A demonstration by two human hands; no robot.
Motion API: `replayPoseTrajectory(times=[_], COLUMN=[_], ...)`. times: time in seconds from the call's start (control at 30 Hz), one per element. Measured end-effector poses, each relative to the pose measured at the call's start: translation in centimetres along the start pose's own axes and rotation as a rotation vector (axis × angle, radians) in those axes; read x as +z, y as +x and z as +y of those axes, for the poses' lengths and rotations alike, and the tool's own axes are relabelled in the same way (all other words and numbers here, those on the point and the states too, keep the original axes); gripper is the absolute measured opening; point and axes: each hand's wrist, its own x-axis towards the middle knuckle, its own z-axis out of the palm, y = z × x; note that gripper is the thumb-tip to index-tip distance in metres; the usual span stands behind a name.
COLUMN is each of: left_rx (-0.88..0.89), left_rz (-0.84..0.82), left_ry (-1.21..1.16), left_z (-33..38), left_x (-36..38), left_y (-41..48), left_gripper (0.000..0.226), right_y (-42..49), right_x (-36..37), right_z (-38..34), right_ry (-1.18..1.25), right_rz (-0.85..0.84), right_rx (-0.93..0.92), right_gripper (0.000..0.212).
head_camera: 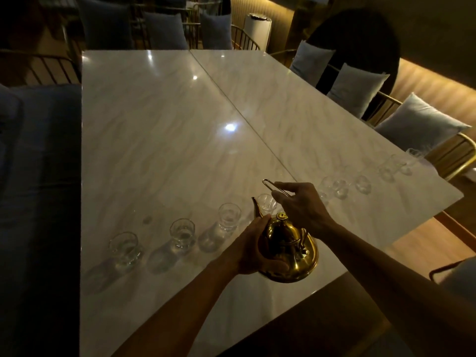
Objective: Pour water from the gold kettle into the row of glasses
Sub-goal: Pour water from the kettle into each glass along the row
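The gold kettle [288, 251] sits near the front edge of the marble table [159, 130], its spout pointing away toward a glass [268, 202]. My left hand [253, 247] cups the kettle's left side. My right hand [300, 206] pinches the thin wire handle [269, 182] raised above the lid. A row of several clear glasses runs from the left [125, 249] [182, 234] [228, 217] past the kettle to the far right [363, 184] [391, 163]. The left ones seem to hold water.
Chairs with pale cushions [356, 86] line the table's right side, and a dark bench [38, 163] lies along the left. More cushioned chairs [164, 32] stand beyond the far edge. A seam [231, 104] runs diagonally across the tabletop.
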Motion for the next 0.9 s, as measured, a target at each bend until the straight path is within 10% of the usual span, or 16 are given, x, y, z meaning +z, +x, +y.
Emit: replayPoseTrajectory(times=[0.9], left_rx=[-0.058], left_rz=[0.136], left_ry=[-0.217], left_z=[2.3], left_x=[7.5], left_y=[8.7], left_gripper=[0.082], right_y=[8.5], right_x=[-5.2], right_z=[6.0], right_ry=[-0.134], right_rz=[-0.268], right_rx=[-0.035], right_gripper=[0.036])
